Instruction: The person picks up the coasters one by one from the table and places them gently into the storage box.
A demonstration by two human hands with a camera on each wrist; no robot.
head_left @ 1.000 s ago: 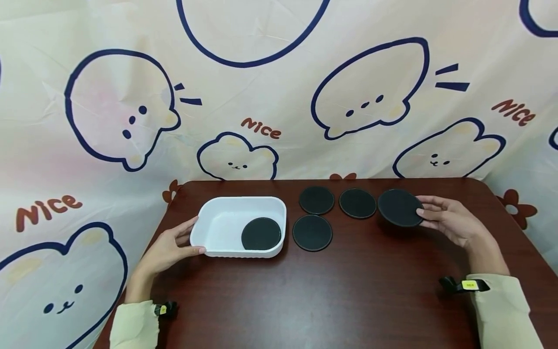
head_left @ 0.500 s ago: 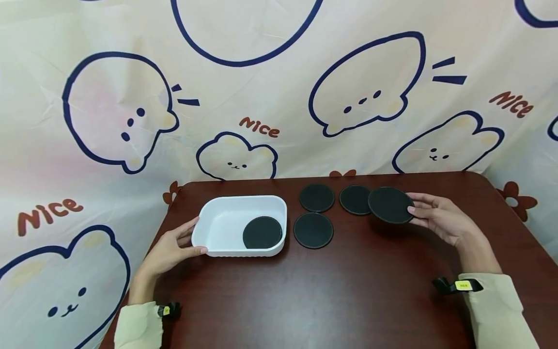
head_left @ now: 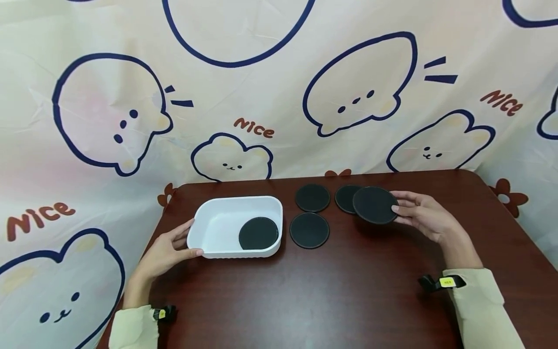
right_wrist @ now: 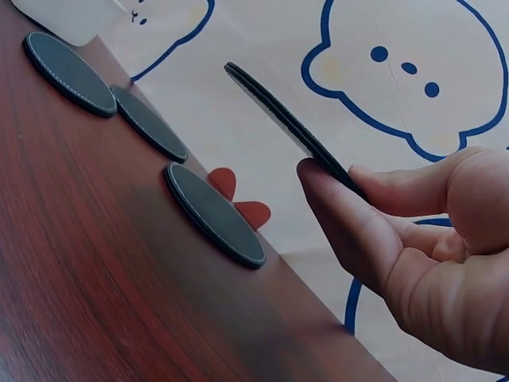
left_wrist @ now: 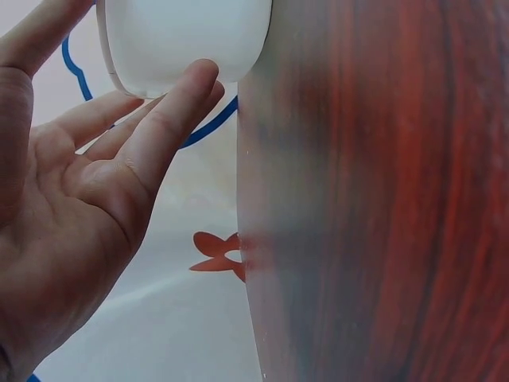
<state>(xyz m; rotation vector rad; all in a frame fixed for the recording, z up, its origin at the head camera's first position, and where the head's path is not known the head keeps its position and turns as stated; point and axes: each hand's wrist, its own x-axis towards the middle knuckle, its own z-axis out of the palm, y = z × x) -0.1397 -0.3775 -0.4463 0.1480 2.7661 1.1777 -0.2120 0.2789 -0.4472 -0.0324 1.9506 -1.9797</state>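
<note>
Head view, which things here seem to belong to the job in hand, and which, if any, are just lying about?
Likely in the job:
- white tub, held by the left hand
- held black disc, in the right hand
- black disc inside the tub
- three black discs on the table

Likely just there:
- wooden table
- printed cloth
- wrist straps

Dark brown table (head_left: 314, 295) beneath a white tray (head_left: 218, 225) and three black discs (head_left: 309, 230).

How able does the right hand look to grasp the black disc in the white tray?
Probably not: the right hand pinches another black disc, though the white tray is open above the disc inside.
</note>
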